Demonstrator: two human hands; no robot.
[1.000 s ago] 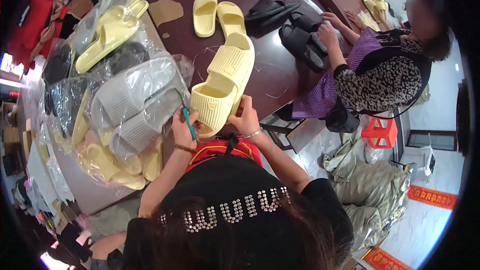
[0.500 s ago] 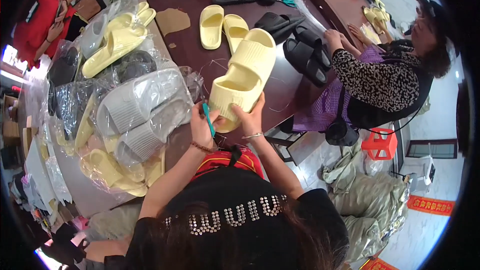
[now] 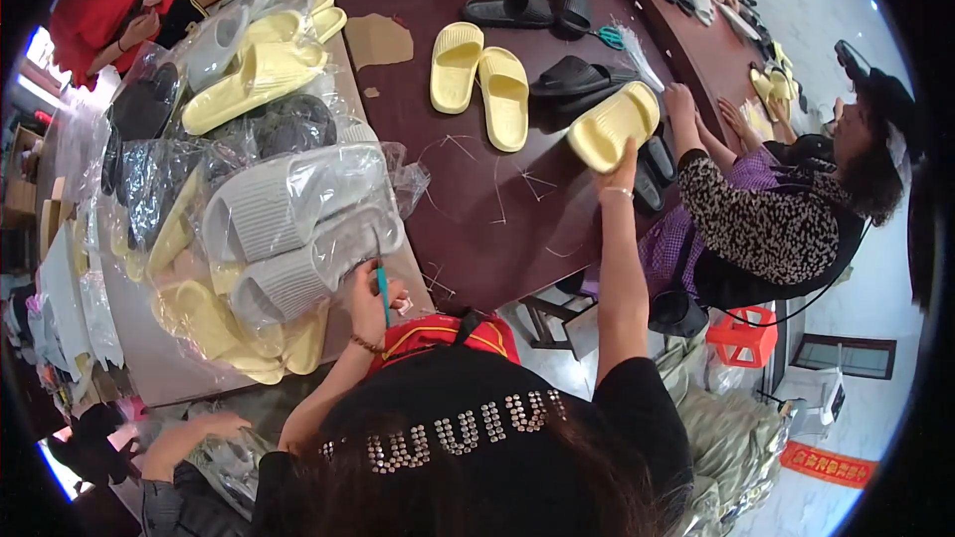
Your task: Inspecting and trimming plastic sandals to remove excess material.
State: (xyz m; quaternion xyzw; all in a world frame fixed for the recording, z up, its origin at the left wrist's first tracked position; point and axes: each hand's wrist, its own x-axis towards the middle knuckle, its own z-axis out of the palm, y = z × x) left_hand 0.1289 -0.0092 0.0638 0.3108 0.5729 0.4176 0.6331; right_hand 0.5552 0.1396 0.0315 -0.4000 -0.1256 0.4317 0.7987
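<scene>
My right hand (image 3: 619, 177) reaches out to the far right, gripping a pale yellow slide sandal (image 3: 617, 124) by its near end. The sandal hangs over black slides (image 3: 652, 169) and partly hides them. Near the table's front edge, my left hand (image 3: 370, 306) is closed round teal-handled scissors (image 3: 383, 286), beside grey slides (image 3: 274, 209) in clear plastic bags. A pair of yellow slides (image 3: 504, 99) lies on the dark red table (image 3: 468, 224), left of the held one. Loose pale threads (image 3: 500, 184) are scattered there.
Bagged yellow slides (image 3: 254, 80) are heaped on the left. More black slides (image 3: 512, 8) and teal scissors (image 3: 609, 37) lie at the back. A person in a patterned sleeve (image 3: 766, 224) sits at the right, near a red stool (image 3: 743, 338). White strands (image 3: 637, 55) lie near that person's hands.
My right hand has carried the yellow slide from in front of me to the far right, over the black slides. My left hand has let go of it and drawn back left with the scissors.
</scene>
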